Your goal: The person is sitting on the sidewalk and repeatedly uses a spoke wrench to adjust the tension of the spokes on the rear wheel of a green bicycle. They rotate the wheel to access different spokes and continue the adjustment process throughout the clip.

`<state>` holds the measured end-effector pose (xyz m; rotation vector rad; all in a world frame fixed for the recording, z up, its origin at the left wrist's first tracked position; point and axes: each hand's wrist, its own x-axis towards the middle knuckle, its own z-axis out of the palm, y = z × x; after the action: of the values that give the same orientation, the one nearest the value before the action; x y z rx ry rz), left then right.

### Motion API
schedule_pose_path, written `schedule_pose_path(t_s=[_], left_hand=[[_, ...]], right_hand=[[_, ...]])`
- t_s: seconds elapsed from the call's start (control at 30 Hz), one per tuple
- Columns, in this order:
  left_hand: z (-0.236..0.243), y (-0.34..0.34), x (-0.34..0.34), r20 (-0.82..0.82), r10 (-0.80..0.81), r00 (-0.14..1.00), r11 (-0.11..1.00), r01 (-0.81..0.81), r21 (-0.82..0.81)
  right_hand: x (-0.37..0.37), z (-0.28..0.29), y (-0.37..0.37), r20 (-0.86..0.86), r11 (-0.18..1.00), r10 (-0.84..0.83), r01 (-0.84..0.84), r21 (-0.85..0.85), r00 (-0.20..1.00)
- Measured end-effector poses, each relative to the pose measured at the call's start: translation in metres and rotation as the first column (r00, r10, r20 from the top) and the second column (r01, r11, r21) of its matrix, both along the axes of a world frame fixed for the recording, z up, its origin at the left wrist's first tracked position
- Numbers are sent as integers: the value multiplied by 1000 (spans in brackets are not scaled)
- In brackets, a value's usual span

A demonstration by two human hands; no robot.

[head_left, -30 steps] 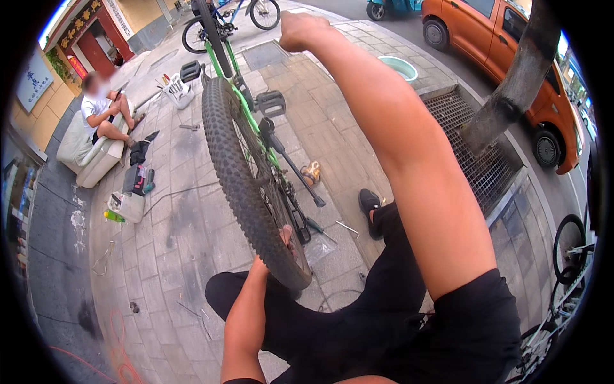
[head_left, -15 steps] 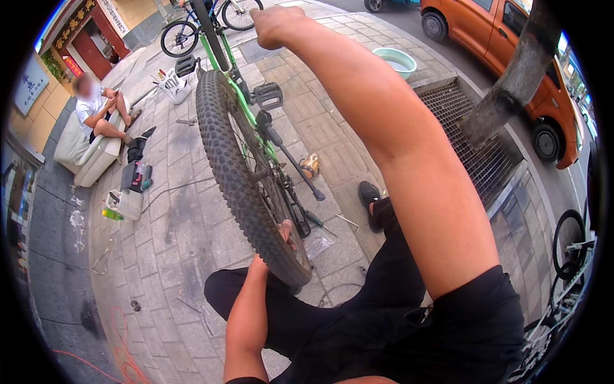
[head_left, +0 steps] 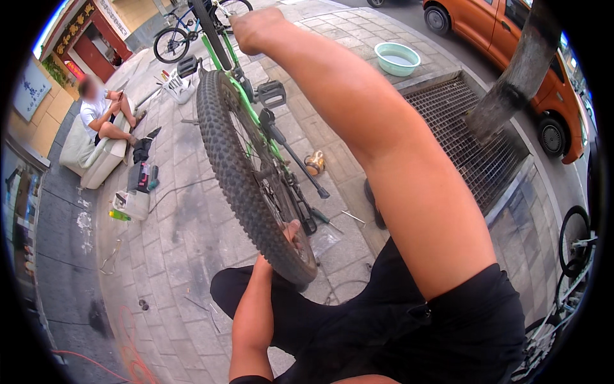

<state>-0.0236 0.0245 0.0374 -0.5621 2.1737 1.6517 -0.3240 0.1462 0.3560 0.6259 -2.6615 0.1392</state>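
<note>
A green bicycle (head_left: 246, 96) stands in front of me, its knobby black tyre (head_left: 220, 153) pointing toward my knees. My left hand (head_left: 293, 233) is closed round the lower near part of the wheel, with fingers showing past the tyre on the spoke side. Far ahead, my right hand (head_left: 256, 31) is curled beside the upper part of the bicycle. What it grips, if anything, is hidden. A pedal (head_left: 272, 94) and a long black kickstand (head_left: 297, 160) stick out on the right side of the frame.
Around the bicycle lie a screwdriver (head_left: 327, 219), a metal rod (head_left: 354, 218) and a yellow-brown object (head_left: 314, 163). A green basin (head_left: 397, 59) and tree grate (head_left: 464, 128) are right. Toolboxes (head_left: 133, 203) and a person on a sofa (head_left: 99, 118) are left.
My right arm has moved left, bringing the hand closer to the bicycle, and it now covers more of my shoe. My left hand keeps its place on the wheel. The view has shifted slightly.
</note>
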Motion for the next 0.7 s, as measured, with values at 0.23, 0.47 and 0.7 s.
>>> schedule_pose_path(t_s=[0.23,0.47,0.7], left_hand=[[5,-1,-6,50,-91,995,993,95,-73],[2,3,-2,7,32,999,999,-32,7],[1,5,-2,6,26,1000,999,-26,-48]], right_hand=[[-8,-2,-5,5,1000,-6,6,-3,1000],[-5,0,-5,3,999,26,-25,-42,1000],[-5,-1,2,-14,998,30,-31,-58,999]])
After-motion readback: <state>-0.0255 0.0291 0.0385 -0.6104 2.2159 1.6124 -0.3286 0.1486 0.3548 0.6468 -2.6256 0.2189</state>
